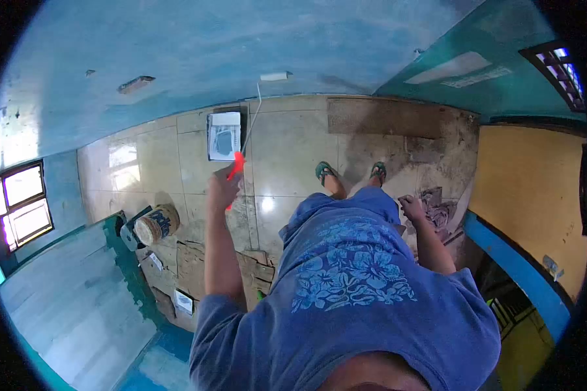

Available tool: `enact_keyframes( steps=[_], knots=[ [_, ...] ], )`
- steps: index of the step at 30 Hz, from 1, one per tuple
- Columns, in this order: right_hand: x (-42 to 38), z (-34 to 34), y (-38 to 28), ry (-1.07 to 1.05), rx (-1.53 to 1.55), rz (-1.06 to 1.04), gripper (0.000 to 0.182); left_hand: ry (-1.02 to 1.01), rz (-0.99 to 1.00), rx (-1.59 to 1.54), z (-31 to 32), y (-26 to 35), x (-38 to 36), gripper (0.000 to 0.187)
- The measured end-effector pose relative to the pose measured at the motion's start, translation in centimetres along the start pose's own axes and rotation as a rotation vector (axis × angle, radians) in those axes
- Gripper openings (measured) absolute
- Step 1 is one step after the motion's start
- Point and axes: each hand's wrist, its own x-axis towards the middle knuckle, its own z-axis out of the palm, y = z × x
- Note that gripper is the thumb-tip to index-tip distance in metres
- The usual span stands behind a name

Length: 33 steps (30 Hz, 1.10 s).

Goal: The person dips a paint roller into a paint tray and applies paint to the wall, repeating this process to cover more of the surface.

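My left hand is closed around the red handle of a paint roller. Its thin metal rod reaches forward, and the white roller cover is at the blue wall; whether it touches is hard to tell. Below the roller, just beyond my left hand, a paint tray with white and grey-blue patches lies on the floor. By my right side hangs my right hand, its fingers loosely bent and apart, with nothing visible in them.
A paint-stained bucket stands on the tiled floor at left. Flattened cardboard lies along the wall, and crumpled cloth or paper lies to my right. More cardboard is at lower left. A yellowish door panel stands at right.
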Motion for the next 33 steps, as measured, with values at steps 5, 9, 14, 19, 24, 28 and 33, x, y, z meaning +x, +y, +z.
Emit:
enact_keyframes(
  steps=[5,9,14,19,24,28,33],
  knots=[
    [-2.0,-0.9,1.0,0.007,-0.017,0.075,0.03,-0.102,-0.036,-0.054,9.1,-1.8,5.6,0.036],
    [-2.0,-1.6,1.5,0.074,-0.048,0.07,0.031,-0.148,0.005,0.018,4.9,4.4,0.0,0.035],
    [-0.5,-1.6,3.2,0.026,0.074,0.096,0.028,-0.095,0.038,0.026,-3.5,12.7,-11.9,0.036],
    [2.4,-2.1,4.8,-0.062,0.09,0.045,0.027,-0.015,0.068,0.169,-2.0,15.2,-13.9,0.036],
    [3.2,-5.4,4.7,-0.06,0.083,-0.054,0.025,-0.055,0.098,0.163,8.7,11.5,-5.2,0.036],
    [2.4,-9.5,7.1,-0.072,0.071,0.078,0.025,-0.06,0.031,0.105,19.6,6.8,4.2,0.032],
    [-3.5,-13.9,8.1,0.122,0.102,0.02,0.023,-0.065,0.058,0.19,28.9,3.5,12.9,0.024]
  ],
)
